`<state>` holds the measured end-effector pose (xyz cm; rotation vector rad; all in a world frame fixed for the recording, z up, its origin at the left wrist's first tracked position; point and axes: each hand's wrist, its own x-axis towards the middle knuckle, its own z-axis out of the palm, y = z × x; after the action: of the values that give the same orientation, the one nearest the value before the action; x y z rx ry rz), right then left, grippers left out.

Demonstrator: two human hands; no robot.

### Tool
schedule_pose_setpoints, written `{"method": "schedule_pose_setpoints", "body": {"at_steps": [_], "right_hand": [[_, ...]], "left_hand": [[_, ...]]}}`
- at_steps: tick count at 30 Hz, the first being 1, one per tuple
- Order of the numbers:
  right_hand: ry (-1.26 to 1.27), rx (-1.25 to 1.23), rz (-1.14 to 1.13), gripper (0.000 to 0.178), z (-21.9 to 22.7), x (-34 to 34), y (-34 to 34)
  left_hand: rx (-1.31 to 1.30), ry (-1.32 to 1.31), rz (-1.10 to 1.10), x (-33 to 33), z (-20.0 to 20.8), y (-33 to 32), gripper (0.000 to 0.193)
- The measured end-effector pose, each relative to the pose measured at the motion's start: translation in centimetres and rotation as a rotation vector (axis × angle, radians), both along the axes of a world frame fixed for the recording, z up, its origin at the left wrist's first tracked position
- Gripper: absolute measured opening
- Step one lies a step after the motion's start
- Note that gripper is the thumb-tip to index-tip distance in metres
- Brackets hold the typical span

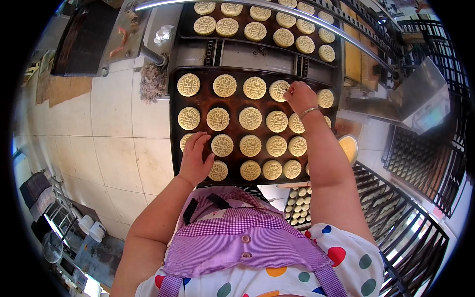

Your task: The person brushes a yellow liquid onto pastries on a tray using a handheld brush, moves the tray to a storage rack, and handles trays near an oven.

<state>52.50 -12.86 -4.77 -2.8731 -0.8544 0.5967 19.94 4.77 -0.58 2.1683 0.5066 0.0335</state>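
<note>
A dark baking tray (237, 101) lies before me with rows of round, pale yellow mooncakes (250, 119) bearing embossed tops. My right hand (301, 98) is over the far row, its fingers bent and pressed together. Its fingertips meet the right edge of one mooncake (279, 90); what lies beneath the hand is hidden. At the tray's near left corner, my left hand (196, 161) rests with fingers apart, holding nothing. It partly covers a mooncake (185, 142) at the left edge and another mooncake (218, 171) in the near row.
Beyond this tray, a second tray (242, 37) of mooncakes sits on a conveyor with chains (213, 52), under a metal bar (198, 2). A bowl of yellow liquid (349, 148) stands to the right. Dark racks (396, 213) occupy the lower right, with another tray of mooncakes (298, 208) below.
</note>
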Motion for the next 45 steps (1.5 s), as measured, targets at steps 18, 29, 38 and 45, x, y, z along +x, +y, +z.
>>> {"method": "schedule_pose_setpoints", "body": {"at_steps": [18, 29, 38, 45], "right_hand": [[-0.013, 0.094, -0.051, 0.015, -0.1, -0.9, -0.3], [0.011, 0.116, -0.089, 0.020, 0.2, -1.0, -0.2], [-0.010, 0.371, -0.167, 0.013, 1.4, -1.2, 0.0], [0.040, 0.725, -0.410, 0.010, -0.7, -1.5, -2.9]], "left_hand": [[-0.031, 0.018, -0.011, -0.1, 0.0, -0.5, 0.051], [-0.026, 0.019, 0.004, -0.3, -0.2, -0.2, 0.051], [-0.013, 0.002, 0.003, -0.3, -0.4, -0.1, 0.052], [-0.021, 0.019, -0.012, -0.4, -0.5, -0.1, 0.054]]}}
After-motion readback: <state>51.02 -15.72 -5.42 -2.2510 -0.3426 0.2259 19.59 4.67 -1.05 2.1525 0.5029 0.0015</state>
